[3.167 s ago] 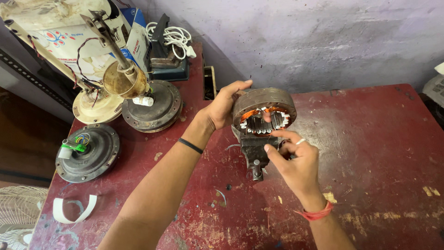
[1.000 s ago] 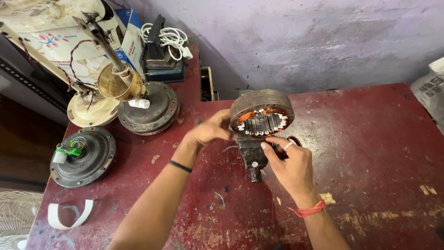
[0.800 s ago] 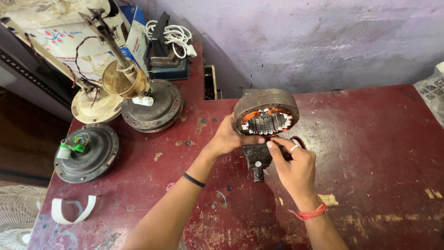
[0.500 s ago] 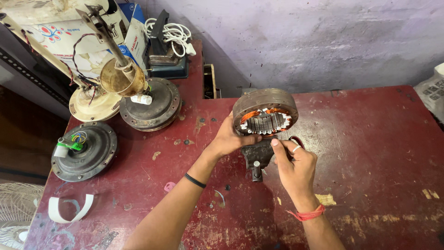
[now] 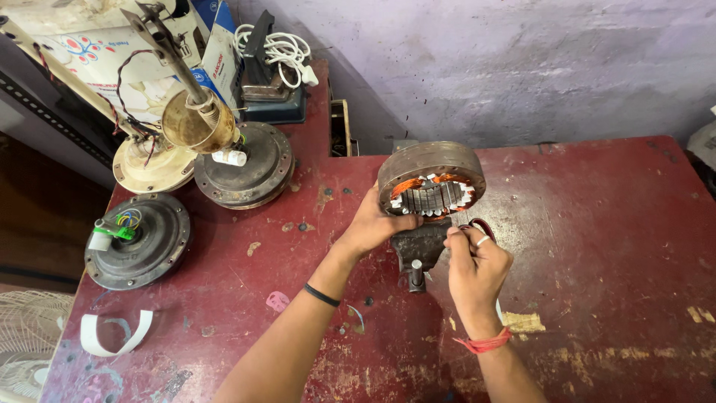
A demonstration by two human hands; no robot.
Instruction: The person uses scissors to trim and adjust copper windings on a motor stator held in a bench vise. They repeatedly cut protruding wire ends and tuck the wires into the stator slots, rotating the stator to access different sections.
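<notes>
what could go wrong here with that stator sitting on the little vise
The stator stands on edge above the small vise, steadied by the left hand; if that hand lets go it might tip onto the table. The right hand pinches wires by the core, so a tug could nick the copper windings.

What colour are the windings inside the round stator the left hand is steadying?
Copper-orange windings, with white slot liners, inside the grey stator; the head view shows them.

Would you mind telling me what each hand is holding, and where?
The left hand grips the round motor stator at its lower left rim. The right hand pinches thin wires beside it.
</notes>
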